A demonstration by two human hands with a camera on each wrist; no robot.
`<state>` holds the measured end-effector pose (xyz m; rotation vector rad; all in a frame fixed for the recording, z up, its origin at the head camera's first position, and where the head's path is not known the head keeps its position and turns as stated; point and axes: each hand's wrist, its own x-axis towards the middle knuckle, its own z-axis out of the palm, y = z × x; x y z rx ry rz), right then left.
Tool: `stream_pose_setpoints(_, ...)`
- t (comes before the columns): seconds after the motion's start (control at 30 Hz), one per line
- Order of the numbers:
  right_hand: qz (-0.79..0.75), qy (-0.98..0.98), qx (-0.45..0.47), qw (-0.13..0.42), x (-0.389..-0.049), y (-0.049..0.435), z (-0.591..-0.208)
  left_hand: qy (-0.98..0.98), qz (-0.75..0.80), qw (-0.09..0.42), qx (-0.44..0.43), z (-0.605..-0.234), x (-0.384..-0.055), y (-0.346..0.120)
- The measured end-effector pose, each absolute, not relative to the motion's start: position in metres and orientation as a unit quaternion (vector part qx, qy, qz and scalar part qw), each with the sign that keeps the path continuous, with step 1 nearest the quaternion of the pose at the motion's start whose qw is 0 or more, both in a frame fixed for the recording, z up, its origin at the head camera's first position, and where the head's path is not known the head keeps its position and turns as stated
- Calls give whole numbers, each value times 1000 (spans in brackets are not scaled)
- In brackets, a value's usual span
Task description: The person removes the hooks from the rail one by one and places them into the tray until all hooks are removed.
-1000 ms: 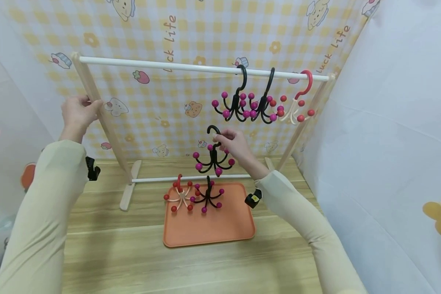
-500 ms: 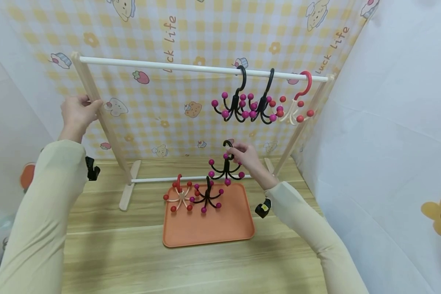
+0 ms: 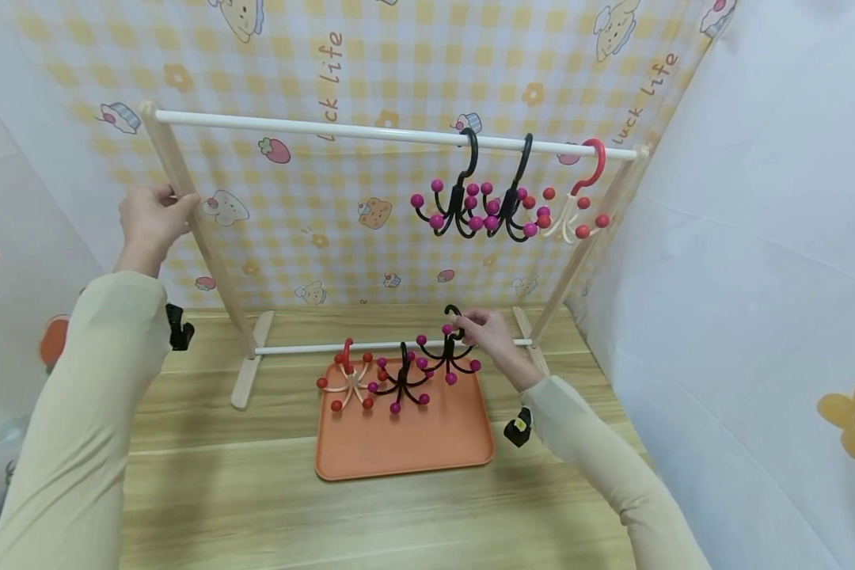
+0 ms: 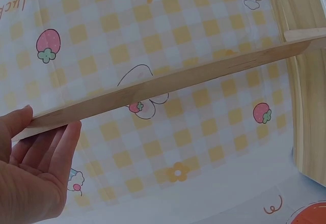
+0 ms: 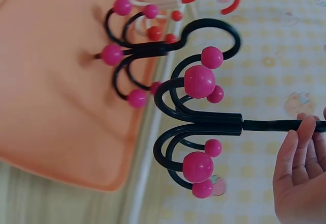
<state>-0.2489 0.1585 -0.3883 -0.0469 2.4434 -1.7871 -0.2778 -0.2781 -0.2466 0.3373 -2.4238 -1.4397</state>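
My right hand pinches the hook of a black hanger with magenta balls on its curved arms. That hanger is held at the back right of the orange tray; whether it touches the tray I cannot tell. On the tray, a second black hanger stands beside a cream hanger with a red hook. My left hand grips the left wooden post of the rack between thumb and fingers. Two black hangers and one red-hooked cream hanger hang at the right of the white top rail.
A white lower bar runs just behind the tray, between the wooden feet of the rack. Behind the rack is a yellow checked cloth. The wood-grain table extends in front, with a white wall at the right.
My right hand has moved down and to the right with the black hanger, from above the tray to its back right corner. The left hand stays on the post.
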Motion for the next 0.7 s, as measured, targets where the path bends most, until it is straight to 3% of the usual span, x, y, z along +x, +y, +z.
stream_pose_setpoints(0.7, -607, 793, 11, 47, -240, 167, -449, -852, -486, 151, 122, -248, -278, -277)
